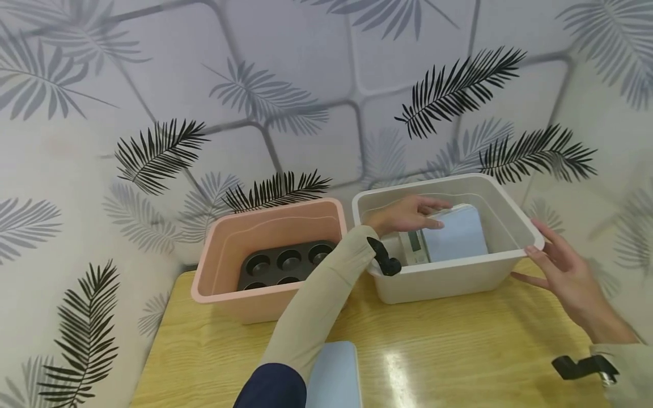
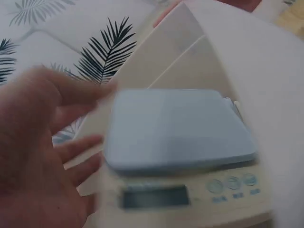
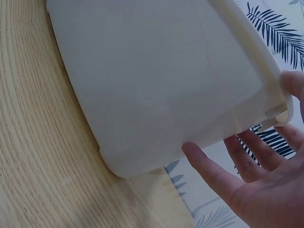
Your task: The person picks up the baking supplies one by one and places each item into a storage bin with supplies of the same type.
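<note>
A kitchen scale (image 1: 456, 233) with a pale blue platform and cream base lies inside a white plastic bin (image 1: 444, 277). Over the bin's left part reaches my left hand (image 1: 408, 214), its extended thumb and fingers at the edge of the scale. In the left wrist view that hand (image 2: 52, 142) is blurred, fingers spread beside the platform (image 2: 175, 128); the display and buttons face the camera. My right hand (image 1: 566, 272) holds the bin's right end at the rim. The right wrist view shows its fingertips against the outer wall (image 3: 142, 95).
Left of the white bin stands a pink bin (image 1: 245, 309) with a dark muffin pan (image 1: 275, 262) inside. A flat light blue item (image 1: 334, 377) lies at the near edge of the wooden table (image 1: 433, 351), partly behind my left sleeve. A leaf-patterned wall (image 1: 316, 141) rises behind.
</note>
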`<action>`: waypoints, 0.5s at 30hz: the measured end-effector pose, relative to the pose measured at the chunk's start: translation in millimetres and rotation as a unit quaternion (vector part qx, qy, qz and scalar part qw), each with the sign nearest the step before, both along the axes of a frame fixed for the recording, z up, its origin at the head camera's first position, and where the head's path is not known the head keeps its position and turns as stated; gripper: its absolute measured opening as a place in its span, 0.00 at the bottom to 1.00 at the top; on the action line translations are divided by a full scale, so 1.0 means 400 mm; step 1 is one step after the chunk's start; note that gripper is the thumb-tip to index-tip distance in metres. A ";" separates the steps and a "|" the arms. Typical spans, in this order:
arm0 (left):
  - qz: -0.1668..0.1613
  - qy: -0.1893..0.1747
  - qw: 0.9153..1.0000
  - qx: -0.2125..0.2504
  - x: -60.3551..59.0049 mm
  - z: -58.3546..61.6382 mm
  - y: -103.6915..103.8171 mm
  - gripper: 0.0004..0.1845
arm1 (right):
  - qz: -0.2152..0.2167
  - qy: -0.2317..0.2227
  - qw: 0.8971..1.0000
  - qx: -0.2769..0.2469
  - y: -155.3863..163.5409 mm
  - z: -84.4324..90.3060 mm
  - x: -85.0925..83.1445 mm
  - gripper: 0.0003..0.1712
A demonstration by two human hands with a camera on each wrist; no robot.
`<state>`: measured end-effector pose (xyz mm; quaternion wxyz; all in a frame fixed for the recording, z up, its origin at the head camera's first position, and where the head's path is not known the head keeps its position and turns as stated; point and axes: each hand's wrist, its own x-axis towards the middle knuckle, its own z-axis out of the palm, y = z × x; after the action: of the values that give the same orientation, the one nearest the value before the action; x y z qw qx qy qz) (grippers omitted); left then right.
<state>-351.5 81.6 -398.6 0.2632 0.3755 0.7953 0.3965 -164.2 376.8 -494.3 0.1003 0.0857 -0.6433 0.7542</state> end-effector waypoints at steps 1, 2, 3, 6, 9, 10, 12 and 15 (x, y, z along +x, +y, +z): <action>-0.003 0.003 1.000 -0.004 0.002 0.005 -0.002 0.30 | 0.000 -0.001 1.000 0.002 0.000 0.000 0.000 0.38; -0.003 -0.001 1.000 -0.003 0.004 0.010 -0.005 0.33 | 0.003 0.000 1.000 0.001 -0.001 0.000 -0.001 0.38; -0.001 -0.008 1.000 0.002 0.007 0.017 -0.008 0.34 | 0.004 0.002 1.000 0.001 0.000 -0.001 -0.002 0.38; -0.008 -0.013 1.000 0.019 0.013 0.034 -0.016 0.36 | 0.013 0.009 1.000 -0.009 0.001 -0.003 -0.003 0.38; -0.009 -0.007 1.000 0.024 0.015 0.043 -0.021 0.36 | 0.014 0.012 1.000 -0.010 0.001 -0.005 -0.002 0.38; -0.010 -0.001 1.000 0.025 0.014 0.044 -0.022 0.37 | 0.014 0.011 1.000 -0.010 0.001 -0.005 -0.001 0.38; -0.003 0.001 1.000 0.028 0.013 0.044 -0.025 0.37 | 0.013 0.008 1.000 -0.010 0.000 -0.005 0.001 0.38; 0.003 -0.011 0.999 0.046 0.011 0.046 -0.031 0.36 | 0.010 0.002 1.000 -0.010 0.000 -0.005 0.002 0.38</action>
<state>-347.0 69.1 -380.3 0.2528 0.3804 0.7747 0.4373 -163.3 377.0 -496.3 0.0949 0.0928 -0.6343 0.7616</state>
